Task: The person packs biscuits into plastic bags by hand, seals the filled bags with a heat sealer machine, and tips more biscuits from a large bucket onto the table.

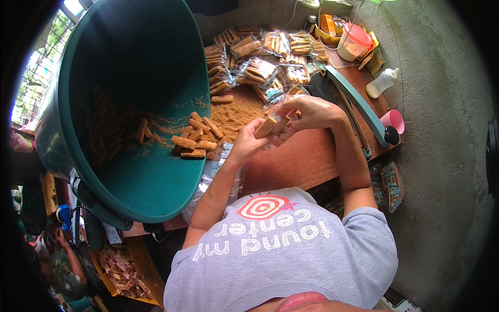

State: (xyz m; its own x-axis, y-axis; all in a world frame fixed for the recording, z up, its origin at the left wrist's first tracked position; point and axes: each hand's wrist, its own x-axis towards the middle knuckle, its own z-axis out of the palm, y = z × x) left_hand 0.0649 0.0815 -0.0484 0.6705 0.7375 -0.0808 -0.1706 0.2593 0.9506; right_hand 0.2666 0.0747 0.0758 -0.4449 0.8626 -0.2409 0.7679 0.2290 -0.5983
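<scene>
Over the wooden table (291, 166), my left hand (245, 139) grips a small clear plastic bag (280, 130) with brown biscuit sticks (266, 126) in it. My right hand (312, 112) pinches the bag's other end, fingers curled; part of the bag is hidden behind them. Left of my hands, loose biscuit sticks (196, 138) lie heaped on the lip of a large green tub (174, 192), which is tipped on its side. More sticks sit deep in its shadow. Brown crumbs (236, 110) cover the table beyond my left hand. Filled clear packets (260, 70) are piled at the back.
A bag sealer (353, 101) with a long teal arm stands right of my right forearm. Near the grey wall are a white bottle (382, 83), a pink cup (393, 121) and a red-lidded tub (355, 41). A yellow crate (148, 265) sits low left, near another person (70, 265).
</scene>
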